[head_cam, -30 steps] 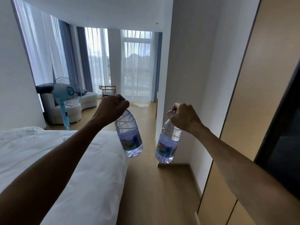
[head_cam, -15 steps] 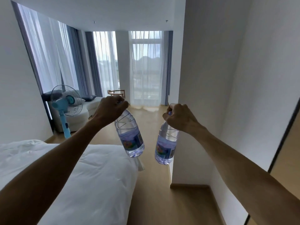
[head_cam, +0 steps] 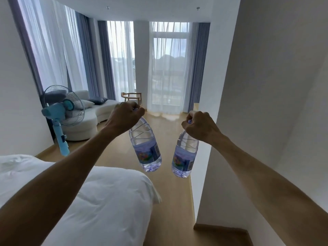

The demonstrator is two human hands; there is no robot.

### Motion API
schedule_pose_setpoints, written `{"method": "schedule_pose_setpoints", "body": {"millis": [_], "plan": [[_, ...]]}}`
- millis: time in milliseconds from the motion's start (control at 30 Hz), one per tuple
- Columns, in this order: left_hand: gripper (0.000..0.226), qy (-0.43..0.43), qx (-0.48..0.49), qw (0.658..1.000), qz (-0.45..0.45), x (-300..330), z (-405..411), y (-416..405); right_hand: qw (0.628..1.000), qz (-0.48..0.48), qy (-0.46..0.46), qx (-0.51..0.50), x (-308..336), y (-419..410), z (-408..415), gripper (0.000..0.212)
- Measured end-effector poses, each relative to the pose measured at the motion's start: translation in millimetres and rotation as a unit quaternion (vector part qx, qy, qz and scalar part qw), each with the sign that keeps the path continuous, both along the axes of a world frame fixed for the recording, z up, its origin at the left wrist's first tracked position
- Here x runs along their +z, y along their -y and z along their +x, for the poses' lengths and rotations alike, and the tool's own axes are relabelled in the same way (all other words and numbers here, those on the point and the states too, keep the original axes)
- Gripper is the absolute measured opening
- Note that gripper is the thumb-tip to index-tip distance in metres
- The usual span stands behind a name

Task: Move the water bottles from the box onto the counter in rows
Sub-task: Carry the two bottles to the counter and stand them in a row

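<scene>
My left hand [head_cam: 124, 116] grips the cap end of a clear water bottle [head_cam: 145, 150] with a blue label, which hangs down and tilts to the right. My right hand [head_cam: 200, 126] grips the top of a second, similar water bottle [head_cam: 185, 157], hanging almost straight down. Both bottles are held out in front of me at chest height, side by side with a gap between them, above the wooden floor. Neither the box nor the counter is in view.
A white bed [head_cam: 88, 201] fills the lower left. A white wall corner [head_cam: 221, 139] stands close on the right, leaving a wooden floor aisle [head_cam: 172, 210] between them. Farther off are a blue standing fan [head_cam: 62, 118], a white sofa [head_cam: 83, 119], a wooden chair [head_cam: 132, 97] and curtained windows.
The view has advanced along the aisle past the wardrobe on the right, toward the windows. Both hands keep holding their bottles in the same pose.
</scene>
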State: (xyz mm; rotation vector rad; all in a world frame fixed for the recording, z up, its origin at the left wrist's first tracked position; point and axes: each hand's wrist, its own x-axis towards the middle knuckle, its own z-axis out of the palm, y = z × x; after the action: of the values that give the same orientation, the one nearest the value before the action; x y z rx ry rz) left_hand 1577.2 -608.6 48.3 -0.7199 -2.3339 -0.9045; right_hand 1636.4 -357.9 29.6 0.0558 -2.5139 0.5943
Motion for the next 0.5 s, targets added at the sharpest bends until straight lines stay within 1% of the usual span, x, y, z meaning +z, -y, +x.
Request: {"method": "schedule_pose_setpoints", "body": {"millis": [233, 500], "plan": [[0.020, -0.002, -0.021, 1.000, -0.004, 4.3, -155.7, -24.0, 1.000, 0.002, 0.006, -0.025, -3.5, -22.4, -146.5, 0.012], [0.021, 0.011, -0.027, 1.000, 0.011, 2.6, -301.7, -67.5, 0.999, -0.011, 0.005, -0.047, -6.7, -66.3, -288.5, 0.013]]}}
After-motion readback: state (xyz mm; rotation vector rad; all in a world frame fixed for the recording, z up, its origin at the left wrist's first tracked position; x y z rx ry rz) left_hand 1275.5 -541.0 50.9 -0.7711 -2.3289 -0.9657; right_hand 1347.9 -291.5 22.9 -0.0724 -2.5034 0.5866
